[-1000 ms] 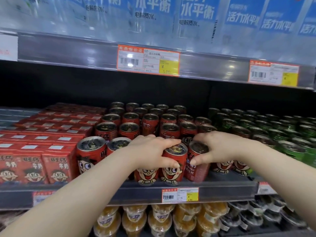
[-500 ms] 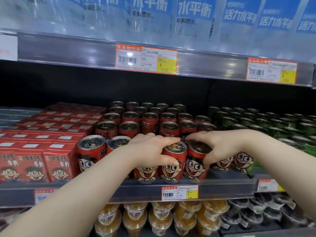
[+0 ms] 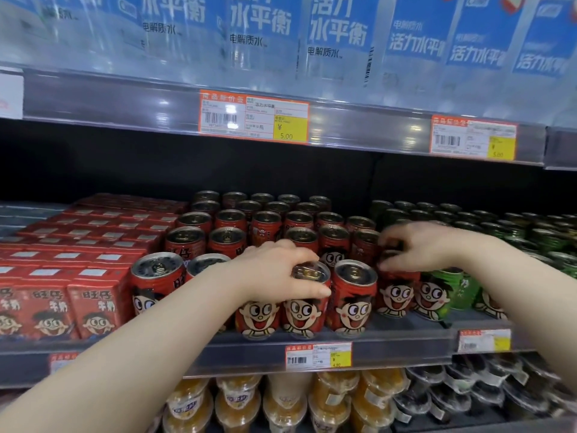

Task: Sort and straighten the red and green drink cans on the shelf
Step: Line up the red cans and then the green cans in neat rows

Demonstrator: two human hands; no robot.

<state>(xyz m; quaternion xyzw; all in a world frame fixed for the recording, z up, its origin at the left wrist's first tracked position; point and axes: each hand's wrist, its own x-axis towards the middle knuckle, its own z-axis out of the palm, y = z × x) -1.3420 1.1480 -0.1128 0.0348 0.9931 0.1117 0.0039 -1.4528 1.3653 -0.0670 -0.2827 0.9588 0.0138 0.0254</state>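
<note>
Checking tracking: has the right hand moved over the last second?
Yes: right hand shifted right relative to the shelf price tag, leaving the released red can and gripping the next red can.

The red cans [image 3: 354,303] are showing a pale cartoon face; the green cans [image 3: 454,289] and red cartons [image 3: 93,304] are carrying it too.

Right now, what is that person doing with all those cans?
A person is tidying drink cans on a shop shelf. Their left hand grips the top of a front-row red can. Their right hand holds the end red can, right beside the green cans.
</note>
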